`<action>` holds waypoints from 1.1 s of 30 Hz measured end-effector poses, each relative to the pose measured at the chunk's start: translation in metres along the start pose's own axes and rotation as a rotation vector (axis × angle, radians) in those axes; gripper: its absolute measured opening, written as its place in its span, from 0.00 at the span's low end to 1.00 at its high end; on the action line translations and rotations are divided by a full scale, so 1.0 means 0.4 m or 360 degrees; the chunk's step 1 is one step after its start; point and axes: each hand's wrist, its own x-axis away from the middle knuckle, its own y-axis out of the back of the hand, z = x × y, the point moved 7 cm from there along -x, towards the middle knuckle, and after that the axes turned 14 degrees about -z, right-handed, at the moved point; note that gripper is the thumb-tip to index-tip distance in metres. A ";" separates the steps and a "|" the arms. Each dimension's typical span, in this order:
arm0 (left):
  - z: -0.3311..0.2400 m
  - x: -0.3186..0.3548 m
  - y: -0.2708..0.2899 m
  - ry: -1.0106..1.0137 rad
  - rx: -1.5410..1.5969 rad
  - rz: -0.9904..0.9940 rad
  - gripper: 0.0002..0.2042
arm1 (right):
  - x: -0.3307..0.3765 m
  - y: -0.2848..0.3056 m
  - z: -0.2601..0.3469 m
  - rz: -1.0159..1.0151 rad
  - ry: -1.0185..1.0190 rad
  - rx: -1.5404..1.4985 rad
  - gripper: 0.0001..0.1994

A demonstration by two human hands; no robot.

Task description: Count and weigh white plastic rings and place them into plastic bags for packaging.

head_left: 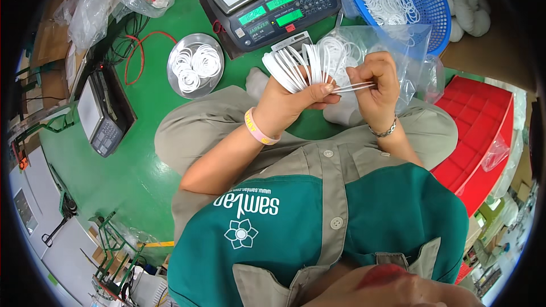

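Observation:
My left hand [287,102] is closed around a fanned bundle of thin white rings [285,68], its thumb pressed across their lower part. Just to the right, my right hand [376,86] has its fingers curled in a pinch on a couple of white rings [354,87] that stretch across from my left thumb. Behind both hands lies a clear plastic bag [414,45] with more white rings inside. A round metal plate [218,82] with several heaps of the same rings sits to the left of my left hand.
Beyond my hands stands a digital counting scale [301,14] with rings on its pan. A blue basket [441,11] of rings is at the far right, near white bundles [469,0]. Red crates [475,119] flank my right knee; a second scale [102,116] lies left on the green floor [145,119].

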 end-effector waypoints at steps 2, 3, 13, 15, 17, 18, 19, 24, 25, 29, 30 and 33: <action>0.001 0.003 -0.006 0.0005 0.0009 0.0028 0.10 | 0.001 -0.009 0.007 0.0122 0.0049 0.0059 0.12; 0.001 0.004 -0.007 0.0010 0.0008 0.0034 0.10 | 0.001 -0.016 0.005 0.0196 0.0036 0.0115 0.14; 0.001 0.003 -0.006 0.0020 0.0004 0.0037 0.10 | -0.003 -0.024 0.016 0.0228 0.0113 0.0120 0.17; 0.004 0.003 -0.003 0.0040 0.0017 0.0016 0.10 | -0.002 -0.022 0.013 0.0214 0.0086 0.0091 0.16; 0.004 0.004 -0.004 0.0026 0.0017 0.0021 0.10 | -0.001 -0.019 0.013 0.0205 0.0094 0.0089 0.16; 0.005 0.004 -0.004 0.0025 0.0006 0.0015 0.10 | -0.001 -0.018 0.012 0.0210 0.0087 0.0089 0.16; 0.003 0.004 -0.005 0.0008 0.0010 0.0021 0.11 | -0.001 -0.016 0.013 0.0196 0.0098 0.0083 0.17; 0.000 0.003 -0.003 -0.0024 -0.0008 -0.0010 0.11 | 0.001 -0.010 0.014 0.0157 0.0110 0.0036 0.18; 0.001 0.003 -0.003 -0.0023 -0.0003 -0.0015 0.11 | 0.002 -0.010 0.014 0.0155 0.0123 0.0040 0.18; 0.003 0.004 0.001 -0.0022 0.0009 -0.0047 0.12 | 0.004 -0.006 0.012 0.0141 0.0136 0.0034 0.18; 0.004 0.003 0.003 -0.0020 0.0008 -0.0058 0.12 | 0.004 -0.007 0.012 0.0158 0.0145 0.0028 0.18; 0.006 0.001 0.004 -0.0030 -0.0021 -0.0048 0.12 | 0.005 -0.008 0.014 0.0170 0.0185 0.0039 0.17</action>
